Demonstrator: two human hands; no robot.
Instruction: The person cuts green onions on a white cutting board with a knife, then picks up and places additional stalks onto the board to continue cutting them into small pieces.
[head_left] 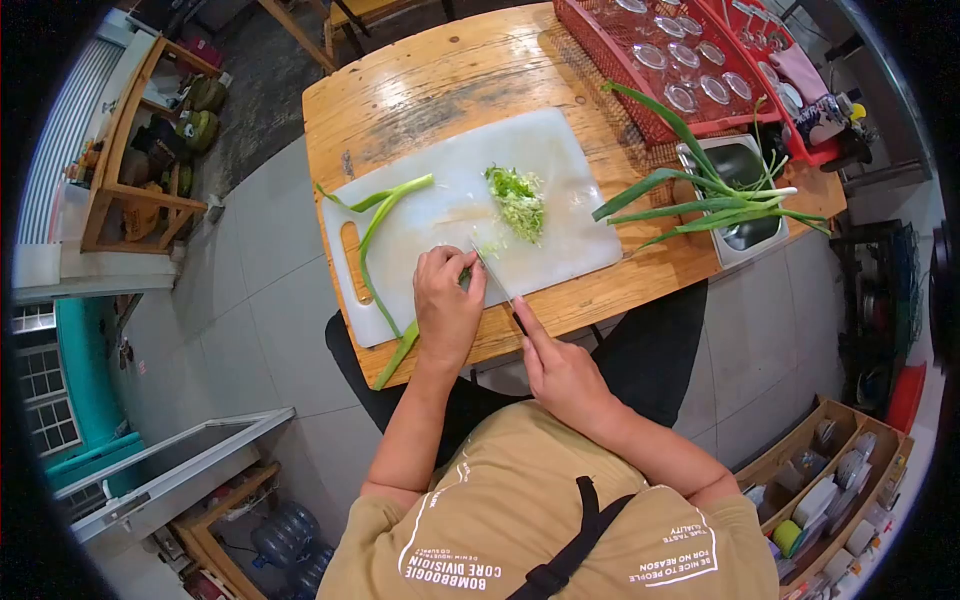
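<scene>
My right hand [562, 372] is closed round the black handle of a knife [497, 283], whose blade tip is by the fingertips of my left hand [448, 298]. Those fingers are curled on the white cutting board [450, 150] over a bit of green onion, mostly hidden. Chopped green onion [517, 205] lies in a pile on the board, with a few bits near the blade. Left of my left hand, a long green onion [375, 222] stretches over the board, and a green leaf piece [398, 355] hangs over its lower edge.
The board lies on a wooden table [400, 85]. At the right, whole green onions [725, 195] rest across a metal tray [735, 160]. Behind them stands a red crate [610, 70] of upturned glasses [683, 97]. My legs are under the table's near edge.
</scene>
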